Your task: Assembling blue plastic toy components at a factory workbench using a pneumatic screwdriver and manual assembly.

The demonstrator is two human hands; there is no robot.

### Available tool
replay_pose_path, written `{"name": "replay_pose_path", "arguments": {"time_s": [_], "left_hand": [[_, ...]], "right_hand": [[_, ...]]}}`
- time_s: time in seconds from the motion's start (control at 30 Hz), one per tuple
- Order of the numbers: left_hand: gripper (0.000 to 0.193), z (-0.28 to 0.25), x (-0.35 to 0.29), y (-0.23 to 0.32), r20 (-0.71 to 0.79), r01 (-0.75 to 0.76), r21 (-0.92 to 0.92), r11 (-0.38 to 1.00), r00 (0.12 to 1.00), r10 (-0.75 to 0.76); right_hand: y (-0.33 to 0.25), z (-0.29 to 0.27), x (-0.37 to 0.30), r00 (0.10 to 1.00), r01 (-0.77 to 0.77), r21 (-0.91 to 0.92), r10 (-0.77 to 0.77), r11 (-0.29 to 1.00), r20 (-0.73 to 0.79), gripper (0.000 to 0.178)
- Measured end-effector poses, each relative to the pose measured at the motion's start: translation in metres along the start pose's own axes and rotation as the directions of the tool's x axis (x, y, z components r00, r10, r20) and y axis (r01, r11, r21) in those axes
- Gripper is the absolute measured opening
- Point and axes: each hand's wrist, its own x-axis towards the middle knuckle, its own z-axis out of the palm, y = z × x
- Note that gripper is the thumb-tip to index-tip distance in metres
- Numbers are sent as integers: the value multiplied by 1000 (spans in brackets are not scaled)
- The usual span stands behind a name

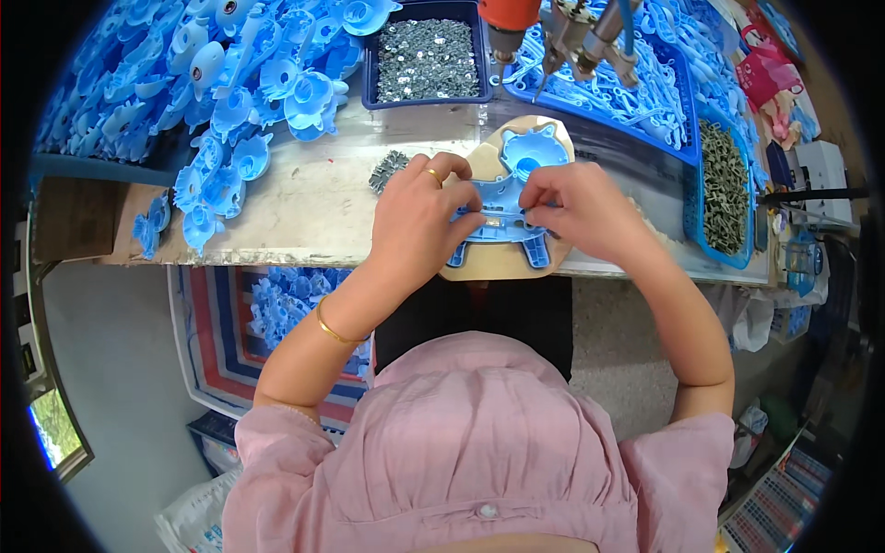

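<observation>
A light blue plastic toy shell (533, 147) with a rounded head part and two short legs lies on a tan, shaped board (498, 264) at the table's front edge. My left hand (419, 212) is closed over its left side, with thumb and fingertips at the shell's middle. From the right, my right hand (585, 207) pinches at the shell's other side; what its fingertips hold is too small to make out. Between the two hands sits a small metal piece (495, 222) in the shell. Beside my left hand lies a small heap of metal parts (388, 170).
Blue shells (221, 189) pile up at the left. A dark tray (369, 83) of small metal pieces stands at the back. An orange powered tool (510, 14) hangs above. At the right are a blue tray (687, 92) of blue strips and a basket (693, 207) of metal parts.
</observation>
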Motion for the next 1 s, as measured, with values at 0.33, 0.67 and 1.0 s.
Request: {"name": "replay_pose_path", "arguments": {"time_s": [0.33,0.67,1.0], "left_hand": [[12,0,3,9,-19,-40,241,970,999,46],[14,-35,91,-65,-123,161,320,934,984,-127],[31,-15,132,-102,132,24,327,945,989,-70]], "right_hand": [[-1,-1,14,972,189,-498,-232,846,-24,16],[-111,-58,127,134,221,-556,-590,801,-796,50],[-119,-93,142,352,416,-125,-286,901,-891,57]]}}
